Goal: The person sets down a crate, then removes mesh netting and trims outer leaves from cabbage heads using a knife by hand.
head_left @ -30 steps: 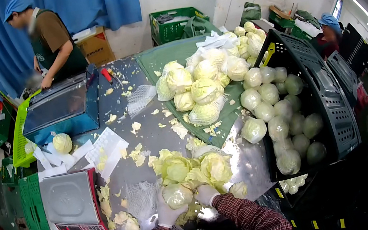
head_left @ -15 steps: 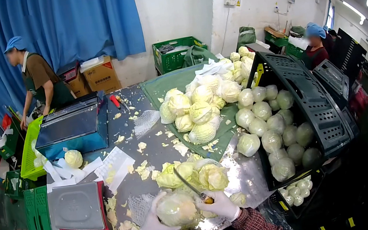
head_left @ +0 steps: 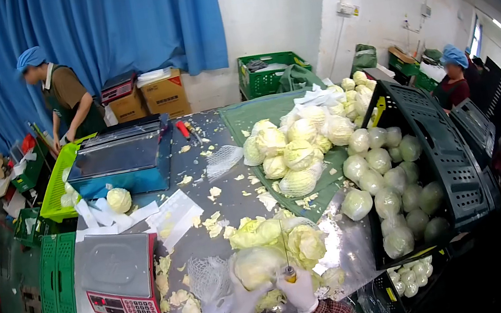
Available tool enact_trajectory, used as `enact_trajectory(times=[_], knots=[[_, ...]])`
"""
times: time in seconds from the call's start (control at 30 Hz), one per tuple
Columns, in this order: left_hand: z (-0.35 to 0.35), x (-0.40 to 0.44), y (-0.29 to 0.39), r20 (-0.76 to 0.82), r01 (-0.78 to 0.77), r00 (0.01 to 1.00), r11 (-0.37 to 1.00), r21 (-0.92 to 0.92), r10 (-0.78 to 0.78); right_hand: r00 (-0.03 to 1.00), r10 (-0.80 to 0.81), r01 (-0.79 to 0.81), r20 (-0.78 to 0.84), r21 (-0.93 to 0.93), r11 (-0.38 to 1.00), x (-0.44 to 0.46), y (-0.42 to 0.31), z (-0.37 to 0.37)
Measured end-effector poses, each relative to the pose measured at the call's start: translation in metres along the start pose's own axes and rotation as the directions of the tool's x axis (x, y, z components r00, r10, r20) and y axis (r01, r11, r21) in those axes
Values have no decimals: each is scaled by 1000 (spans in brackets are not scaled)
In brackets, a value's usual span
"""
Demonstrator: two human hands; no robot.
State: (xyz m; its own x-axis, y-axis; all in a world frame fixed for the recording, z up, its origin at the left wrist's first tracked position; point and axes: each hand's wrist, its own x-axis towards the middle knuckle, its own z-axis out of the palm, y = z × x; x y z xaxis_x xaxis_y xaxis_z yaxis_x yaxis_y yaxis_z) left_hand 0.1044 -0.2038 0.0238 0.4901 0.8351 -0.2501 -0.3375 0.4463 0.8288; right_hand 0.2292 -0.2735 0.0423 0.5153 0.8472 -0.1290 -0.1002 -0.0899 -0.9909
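A pale cabbage (head_left: 256, 267) is at the front of the metal table, just before my body. My gloved left hand (head_left: 247, 298) holds it from its near left side. In my gloved right hand (head_left: 299, 293) is a knife (head_left: 289, 273) with a yellowish handle; its thin blade points up and away, beside the cabbage. Behind the cabbage lie loose green outer leaves (head_left: 256, 233) and another trimmed cabbage head (head_left: 307, 244). A white foam net (head_left: 209, 278) rests to the left of my left hand.
A scale (head_left: 118, 269) stands at left, near a blue-sided wrapping machine (head_left: 120, 161). Cabbages (head_left: 299, 152) are heaped on a green cloth (head_left: 238, 119). A dark crate (head_left: 449, 151) of wrapped cabbages stands at right. Leaf scraps litter the table. A co-worker (head_left: 67, 97) stands at back left.
The view has swung left, shifting the scene rightward. The knife has turned from slanting leftward over the cabbage to nearly upright. My left hand has moved to the cabbage's near side, closer to my right.
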Motion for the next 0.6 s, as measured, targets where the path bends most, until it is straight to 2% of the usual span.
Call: enact_trajectory(times=[0.03, 0.07, 0.1, 0.13, 0.17, 0.2, 0.23, 0.27, 0.3, 0.37, 0.4, 0.43, 0.47, 0.5, 0.53, 0.57, 0.6], knots=[[-12, 7, -4, 42, 357, 934, 921, -157, -355, 1000, -3, 3, 12, -2, 1000, -2, -14, 1], [-25, 11, -23, 117, 311, 945, 949, -46, -304, 988, 101, -119, 113, 164, 979, -3, -33, -1], [-30, 12, -34, 104, 297, 951, 954, -48, -291, 952, 180, -253, 246, 310, 916, 1, -43, -1], [-28, 11, -43, 189, 285, 952, 923, -260, -240, 916, 135, -257, 378, 295, 920, 6, -40, -4], [-29, 11, -49, 261, 274, 951, 846, -457, -167, 912, 134, -260, 387, 295, 919, 8, -42, -8], [-29, 10, -49, 234, 260, 955, 896, -361, -183, 854, 165, -357, 494, 323, 876, 7, -51, -11], [-20, 6, -37, 231, 256, 956, 896, -363, -180, 779, 186, -454, 599, 335, 825, 5, -59, -15], [-11, 0, -24, 214, 216, 968, 878, -427, -134, 739, 96, -485, 667, 427, 763, 2, -62, -18], [-3, -4, -16, 203, 184, 975, 856, -483, -94, 739, 96, -485, 667, 427, 763, -1, -65, -20], [-4, -7, -15, 231, 223, 966, 816, -533, -113, 808, -68, -413, 585, 645, 643, -1, -68, -20], [-3, -8, -16, 272, 275, 953, 765, -582, -135, 808, -68, -413, 585, 645, 643, 3, -71, -31], [-7, -7, -14, 269, 271, 954, 767, -582, -133, 861, -39, -394, 507, 713, 580, 12, -76, -50], [-14, -7, -11, 257, 147, 964, 939, -310, -66, 903, 1, -369, 430, 774, 515, 20, -80, -63], [-18, -8, -10, 262, 76, 965, 984, -160, -32, 903, 1, -369, 429, 774, 515, 25, -81, -72], [-23, -9, -9, 266, -2, 964, 1000, -6, 3, 949, 14, -247, 316, 710, 659, 31, -83, -79], [-26, -15, -10, 356, 78, 935, 969, -235, 11, 977, 6, -138, 215, 605, 784, 37, -86, -79], [-30, -18, -10, 459, 191, 888, 883, -430, 31, 977, 6, -138, 215, 605, 784, 47, -88, -74]])
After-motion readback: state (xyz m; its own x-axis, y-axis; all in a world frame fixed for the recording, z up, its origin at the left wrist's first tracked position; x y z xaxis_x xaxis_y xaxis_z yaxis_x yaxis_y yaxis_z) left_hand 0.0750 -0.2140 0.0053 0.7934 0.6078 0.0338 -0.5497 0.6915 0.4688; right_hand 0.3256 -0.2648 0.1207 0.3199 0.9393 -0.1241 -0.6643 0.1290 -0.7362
